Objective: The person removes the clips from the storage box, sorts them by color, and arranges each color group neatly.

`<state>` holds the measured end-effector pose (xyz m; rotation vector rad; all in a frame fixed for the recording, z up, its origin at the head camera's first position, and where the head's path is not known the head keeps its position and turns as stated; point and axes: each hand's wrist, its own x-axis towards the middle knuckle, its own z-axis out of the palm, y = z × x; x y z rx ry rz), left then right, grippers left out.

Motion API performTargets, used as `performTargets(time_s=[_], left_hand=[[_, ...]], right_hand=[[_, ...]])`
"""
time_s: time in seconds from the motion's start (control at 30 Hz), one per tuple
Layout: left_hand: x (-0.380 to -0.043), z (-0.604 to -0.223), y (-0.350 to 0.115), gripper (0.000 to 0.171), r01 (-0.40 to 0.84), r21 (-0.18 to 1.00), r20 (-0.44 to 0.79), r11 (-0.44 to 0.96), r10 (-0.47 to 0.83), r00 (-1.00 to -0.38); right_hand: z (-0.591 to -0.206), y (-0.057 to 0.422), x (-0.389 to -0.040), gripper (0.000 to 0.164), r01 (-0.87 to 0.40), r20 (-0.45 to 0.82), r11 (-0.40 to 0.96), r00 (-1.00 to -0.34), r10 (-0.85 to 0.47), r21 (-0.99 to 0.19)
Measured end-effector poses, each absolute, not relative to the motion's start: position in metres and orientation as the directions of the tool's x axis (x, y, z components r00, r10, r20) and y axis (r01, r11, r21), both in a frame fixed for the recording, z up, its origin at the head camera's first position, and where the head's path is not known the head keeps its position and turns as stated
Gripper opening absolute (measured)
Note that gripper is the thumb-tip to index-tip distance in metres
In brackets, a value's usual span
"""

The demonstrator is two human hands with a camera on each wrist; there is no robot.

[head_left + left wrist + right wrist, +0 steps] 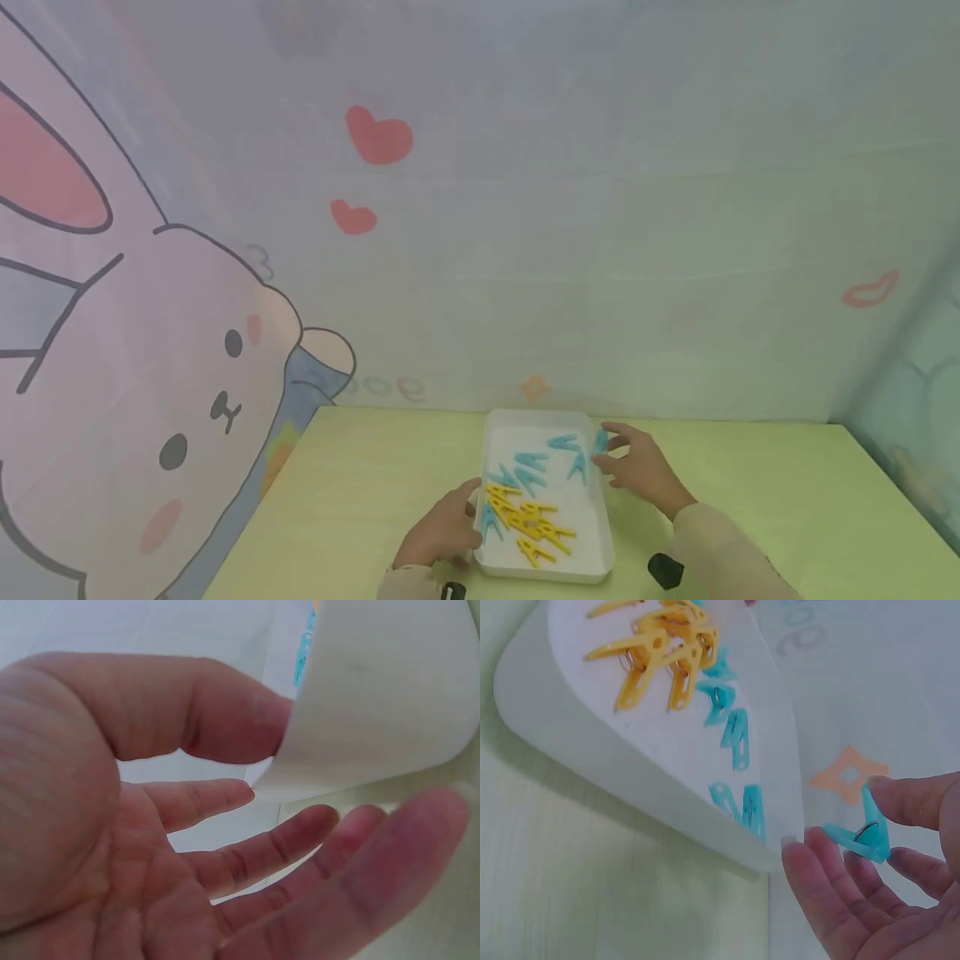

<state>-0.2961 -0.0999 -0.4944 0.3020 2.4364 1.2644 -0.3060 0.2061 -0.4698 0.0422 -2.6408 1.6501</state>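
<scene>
Head view: right of bottom centre, the right hand [641,471] is pinching a blue clip [602,441], long axis upright in the frame, just beside the white tray's [587,508] right rim; the left hand [444,527], fingers loosely spread, is touching the opposite side. Fingertips are partly hiding the clip.

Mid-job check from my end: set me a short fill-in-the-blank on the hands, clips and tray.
1. The right hand pinches exactly ____ blue clip.
2. The left hand touches the tray on its ____ side in the head view.
3. The clips lying in the tray are blue and ____.
4. Blue clips lie in the tray, and its colour is ____.

Missing words: one; left; yellow; white.
</scene>
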Motion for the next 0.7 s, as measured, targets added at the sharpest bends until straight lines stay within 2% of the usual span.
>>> performTargets(time_s=[0.17, 0.43, 0.7], left_hand=[[-0.297, -0.494, -0.101, 0.079, 0.000, 0.833, -0.237, 0.554, 0.356, -0.904], [-0.296, -0.495, -0.104, 0.077, 0.009, 0.836, -0.227, 0.549, 0.360, -0.905], [-0.297, -0.493, -0.100, 0.076, 0.028, 0.822, -0.212, 0.569, 0.351, -0.912]], right_hand=[[-0.474, 0.221, -0.313, 0.061, -0.008, 0.009, 0.413, -1.000, 0.000, -0.911], [-0.486, 0.240, -0.323, 0.059, 0.035, -0.030, 0.629, -0.999, 0.018, -0.777], [-0.500, 0.252, -0.335, 0.057, 0.072, -0.070, 0.747, -0.997, 0.034, -0.661]])
